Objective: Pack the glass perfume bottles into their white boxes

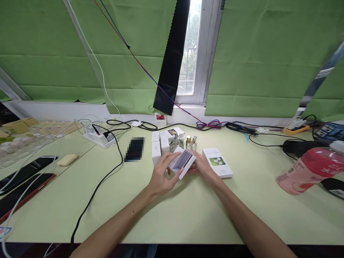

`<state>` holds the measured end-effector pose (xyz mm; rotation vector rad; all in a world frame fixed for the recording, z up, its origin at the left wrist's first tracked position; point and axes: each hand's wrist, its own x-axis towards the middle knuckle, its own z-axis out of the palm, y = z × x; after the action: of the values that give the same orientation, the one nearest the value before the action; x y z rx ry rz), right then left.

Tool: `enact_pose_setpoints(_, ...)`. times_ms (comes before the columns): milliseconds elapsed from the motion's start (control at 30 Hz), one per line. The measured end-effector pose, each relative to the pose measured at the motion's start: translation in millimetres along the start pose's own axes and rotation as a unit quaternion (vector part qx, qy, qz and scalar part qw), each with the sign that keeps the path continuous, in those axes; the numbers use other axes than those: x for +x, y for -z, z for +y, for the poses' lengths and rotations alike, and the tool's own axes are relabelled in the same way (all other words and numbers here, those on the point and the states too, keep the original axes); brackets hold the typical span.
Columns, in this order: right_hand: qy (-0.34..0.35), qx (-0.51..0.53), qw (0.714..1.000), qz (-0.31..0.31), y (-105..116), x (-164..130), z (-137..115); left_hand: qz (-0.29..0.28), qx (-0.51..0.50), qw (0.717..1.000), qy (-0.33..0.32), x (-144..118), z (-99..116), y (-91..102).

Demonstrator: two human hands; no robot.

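Observation:
Between my two hands is a small white box (183,161), tilted, its open end showing a pale lilac inside. My left hand (162,175) grips it from the left, thumb along the lower edge and fingers over the upper side. My right hand (200,165) holds its right side, with most of those fingers hidden behind the box. Just beyond stand small glass bottles (194,142) with gold and silver caps. Several white boxes (156,152) are grouped behind my left hand. A flat white box with a green picture (217,163) lies beside my right wrist.
A pink-labelled drink bottle (306,170) lies at the right near black cables. At the left are a power strip (99,138), phones (27,193) and a cream-coloured case (67,160). One black cable (99,182) crosses the table to its front edge. A pixelated dark rectangle (134,149) lies left of the boxes.

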<state>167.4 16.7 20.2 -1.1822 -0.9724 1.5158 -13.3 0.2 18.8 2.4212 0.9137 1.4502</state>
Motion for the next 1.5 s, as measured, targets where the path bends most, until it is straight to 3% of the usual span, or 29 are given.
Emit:
enact_pose_setpoints(433,-0.001,-0.097,0.995,-0.004,2,-3,2,-0.006,0.031,0.998,0.053,-1,0,-1.1)
enact_pose_setpoints(967,0.101,-0.291,0.95,0.046,9,-2,9,-0.024,0.016,0.995,0.091,0,-1,0.3)
enact_pose_setpoints(1133,0.1,-0.291,0.951,0.04,7,-6,6,-0.029,0.002,0.994,0.103,-1,-1,-0.6)
enact_pose_setpoints(1500,0.086,-0.23,0.969,0.041,3,-8,6,0.022,0.001,0.997,0.067,0,-4,-3.4)
